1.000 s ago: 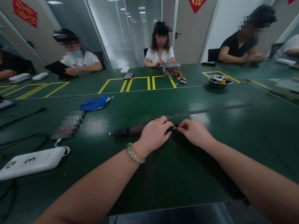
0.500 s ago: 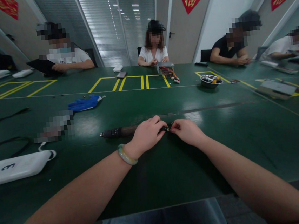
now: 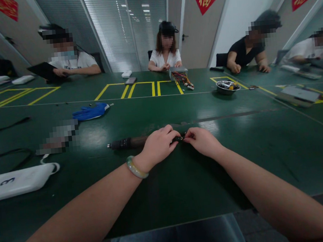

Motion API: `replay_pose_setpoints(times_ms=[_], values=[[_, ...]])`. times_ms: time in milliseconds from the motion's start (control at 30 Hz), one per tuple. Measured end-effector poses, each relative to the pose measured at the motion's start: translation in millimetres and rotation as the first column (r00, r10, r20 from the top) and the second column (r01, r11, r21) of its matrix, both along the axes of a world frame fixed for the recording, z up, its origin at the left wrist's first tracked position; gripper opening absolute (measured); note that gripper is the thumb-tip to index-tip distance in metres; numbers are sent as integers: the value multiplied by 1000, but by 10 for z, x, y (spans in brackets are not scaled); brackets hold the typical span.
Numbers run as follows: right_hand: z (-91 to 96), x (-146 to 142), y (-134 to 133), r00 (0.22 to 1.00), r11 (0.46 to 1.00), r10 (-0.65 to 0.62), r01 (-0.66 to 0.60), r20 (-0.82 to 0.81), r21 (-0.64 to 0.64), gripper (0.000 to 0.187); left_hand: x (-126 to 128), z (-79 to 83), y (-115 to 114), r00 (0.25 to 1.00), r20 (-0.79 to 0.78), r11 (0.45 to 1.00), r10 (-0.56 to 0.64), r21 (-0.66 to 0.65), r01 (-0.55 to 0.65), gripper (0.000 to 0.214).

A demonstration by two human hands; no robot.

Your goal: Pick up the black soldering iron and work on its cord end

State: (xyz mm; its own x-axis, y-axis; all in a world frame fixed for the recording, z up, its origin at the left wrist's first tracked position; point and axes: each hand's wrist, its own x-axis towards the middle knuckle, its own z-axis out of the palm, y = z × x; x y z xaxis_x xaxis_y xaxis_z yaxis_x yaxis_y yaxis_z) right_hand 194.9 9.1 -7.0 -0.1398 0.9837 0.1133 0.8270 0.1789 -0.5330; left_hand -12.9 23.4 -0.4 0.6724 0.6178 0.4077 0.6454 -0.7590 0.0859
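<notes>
A dark, pen-shaped electric screwdriver [image 3: 127, 143] lies across the green table with its tip to the left. My left hand [image 3: 159, 144], with a pale bangle at the wrist, is wrapped round its rear part and hides much of it. The black tail end [image 3: 177, 139] pokes out between thumb and forefinger, with a small shiny bit at its edge. Close against that end, my right hand [image 3: 202, 140] is closed in a pinch. What its fingertips hold is too small to make out.
Left of my hands are a blue glove [image 3: 90, 111], a blurred-out phone [image 3: 58, 136] and a white power bank [image 3: 16, 182] with a cable. Farther off stand a metal bowl [image 3: 228, 87] of parts and a grey box with coloured wires [image 3: 178, 73]. Several people sit across the table.
My hands stay almost in place, with only a slight shift at the fingertips. Across the table at the right, a person in black has moved their hands apart.
</notes>
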Motion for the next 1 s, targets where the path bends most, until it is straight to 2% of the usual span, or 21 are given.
replay_pose_setpoints(times_ms=[467,700,833,900,1000], values=[[-50,-47,-8,999,995,-38,38,0,93,6,20,17,-2,1000,-11,1000,14,5,-14,18],[-35,-43,-16,999,995,-37,36,3,90,6,26,14,-7,999,-22,1000,24,13,-24,19],[-42,-20,-15,997,997,-29,34,-70,73,4,17,7,-5,1000,-17,1000,25,14,-25,18],[-46,-10,-13,993,997,-25,33,-118,66,12,13,6,-5,1000,-16,1000,23,11,-23,17],[-55,-1,5,990,998,-15,24,-143,63,36,13,9,-6,1000,-15,1000,15,5,-15,17]])
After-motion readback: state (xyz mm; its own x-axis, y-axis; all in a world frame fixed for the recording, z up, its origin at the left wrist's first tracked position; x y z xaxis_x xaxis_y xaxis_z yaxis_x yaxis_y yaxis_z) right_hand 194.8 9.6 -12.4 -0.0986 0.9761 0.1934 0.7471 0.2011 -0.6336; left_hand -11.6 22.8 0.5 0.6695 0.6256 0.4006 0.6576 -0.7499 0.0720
